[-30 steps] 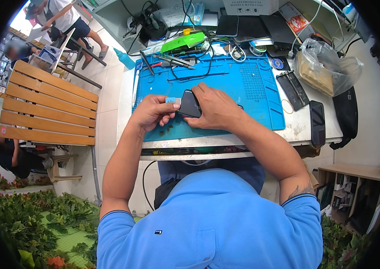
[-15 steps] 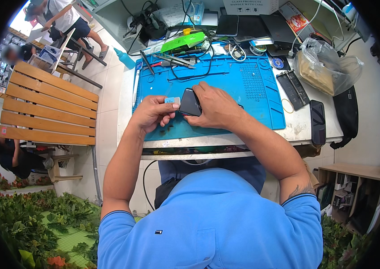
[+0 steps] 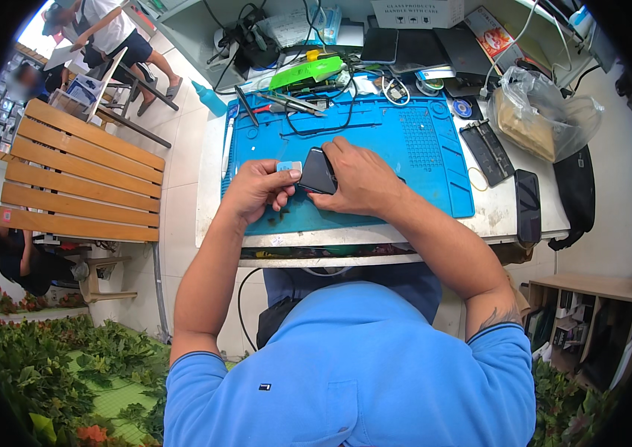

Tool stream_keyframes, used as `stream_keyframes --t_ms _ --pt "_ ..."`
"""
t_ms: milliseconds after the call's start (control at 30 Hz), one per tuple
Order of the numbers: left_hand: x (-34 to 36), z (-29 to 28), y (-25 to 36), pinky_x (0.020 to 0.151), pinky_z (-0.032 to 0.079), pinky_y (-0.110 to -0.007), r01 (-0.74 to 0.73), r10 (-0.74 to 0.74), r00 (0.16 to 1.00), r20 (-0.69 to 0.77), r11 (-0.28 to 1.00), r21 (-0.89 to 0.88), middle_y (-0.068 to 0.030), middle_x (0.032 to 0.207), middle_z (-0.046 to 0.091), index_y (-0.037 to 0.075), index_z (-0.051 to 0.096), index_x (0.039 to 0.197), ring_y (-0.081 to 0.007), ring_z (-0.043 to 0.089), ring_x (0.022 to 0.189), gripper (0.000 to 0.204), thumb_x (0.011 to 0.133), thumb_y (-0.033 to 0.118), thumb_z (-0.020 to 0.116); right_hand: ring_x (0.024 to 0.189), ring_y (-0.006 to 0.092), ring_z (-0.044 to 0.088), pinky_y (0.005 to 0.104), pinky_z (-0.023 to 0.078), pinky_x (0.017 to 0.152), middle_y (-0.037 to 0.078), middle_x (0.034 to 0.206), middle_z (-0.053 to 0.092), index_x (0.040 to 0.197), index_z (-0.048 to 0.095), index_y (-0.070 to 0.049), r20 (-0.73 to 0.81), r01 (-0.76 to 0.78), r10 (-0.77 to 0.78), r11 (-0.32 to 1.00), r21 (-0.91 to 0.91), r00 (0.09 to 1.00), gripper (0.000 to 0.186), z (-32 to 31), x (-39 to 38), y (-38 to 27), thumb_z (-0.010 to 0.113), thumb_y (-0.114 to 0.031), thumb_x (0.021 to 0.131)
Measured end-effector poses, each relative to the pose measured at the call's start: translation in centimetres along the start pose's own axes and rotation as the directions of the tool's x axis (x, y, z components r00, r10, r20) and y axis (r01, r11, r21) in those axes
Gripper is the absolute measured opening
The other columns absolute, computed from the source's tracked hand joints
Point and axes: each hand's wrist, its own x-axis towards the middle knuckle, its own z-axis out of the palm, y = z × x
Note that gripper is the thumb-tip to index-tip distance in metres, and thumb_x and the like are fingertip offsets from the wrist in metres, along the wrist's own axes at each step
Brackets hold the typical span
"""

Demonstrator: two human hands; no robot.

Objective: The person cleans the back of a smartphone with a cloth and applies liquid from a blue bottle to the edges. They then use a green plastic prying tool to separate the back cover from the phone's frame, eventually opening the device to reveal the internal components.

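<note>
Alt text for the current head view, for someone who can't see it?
A person's left hand pinches a small flat blue-and-pale piece close to a dark phone-like device gripped by the right hand, over a blue work mat. Tools lie along the mat's far side.

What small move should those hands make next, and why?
Probably ease the flat blue-and-grey piece along the dark device's left edge: the left hand pinches it close to that edge, while the right hand grips the device.
</note>
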Motion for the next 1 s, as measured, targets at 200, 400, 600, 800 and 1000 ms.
stream_keyframes --t_ms 200,400,600,800,1000 --pt "0.2 0.3 -0.5 0.045 0.045 -0.019 -0.064 0.066 0.998 -0.018 0.996 0.063 -0.0025 0.073 0.069 0.003 0.07 0.089 -0.0056 0.061 0.052 0.024 0.093 0.022 0.084 0.097 0.0426 0.071 0.0479 0.059 0.084 0.025 0.109 0.064 0.111 0.063 0.01 -0.006 0.003 -0.003 1.0 -0.014 1.0 0.067 0.0 -0.1 0.0 0.085 -0.043 0.077" --pt "0.3 0.9 0.2 0.047 0.044 -0.02 -0.059 0.068 0.997 -0.032 0.971 0.232 -0.0004 0.073 0.067 0.003 0.07 0.089 -0.0054 0.059 0.054 0.03 0.093 0.03 0.083 0.097 0.0417 0.072 0.048 0.059 0.083 0.025 0.109 0.065 0.111 0.063 0.009 -0.015 -0.004 0.004 0.999 -0.043 1.0 0.067 -0.2 -0.2 0.2 0.086 -0.043 0.076" --pt "1.0 1.0 1.4 0.048 0.045 -0.021 -0.062 0.056 0.998 0.031 0.96 0.272 -0.0005 0.073 0.067 0.004 0.071 0.09 -0.0051 0.06 0.055 0.032 0.094 0.033 0.082 0.096 0.0408 0.072 0.0477 0.06 0.082 0.025 0.108 0.066 0.111 0.064 0.009 -0.025 -0.013 0.012 0.999 -0.051 1.0 0.068 -1.0 -0.3 0.6 0.087 -0.043 0.074" --pt "1.5 1.2 3.0 0.047 0.046 -0.023 -0.035 0.003 0.997 0.076 0.906 0.422 -0.0022 0.073 0.068 0.003 0.074 0.091 -0.0069 0.062 0.056 0.036 0.096 0.038 0.08 0.097 0.0406 0.072 0.048 0.06 0.082 0.024 0.108 0.066 0.112 0.065 0.009 -0.022 -0.035 0.034 0.998 -0.052 0.999 0.068 -1.4 -0.3 1.1 0.087 -0.042 0.072" --pt "6.8 0.0 8.1 0.081 0.061 -0.038 -0.254 0.637 0.769 -0.056 0.385 0.887 -0.0158 0.101 0.078 -0.001 0.074 0.117 -0.0292 0.076 0.091 0.039 0.093 0.03 0.078 0.1 0.0396 0.071 0.0476 0.058 0.086 0.021 0.11 0.067 0.119 0.066 0.005 -0.043 -0.107 0.104 0.991 -0.079 0.994 0.071 -1.9 -0.5 2.3 0.086 -0.043 0.071"
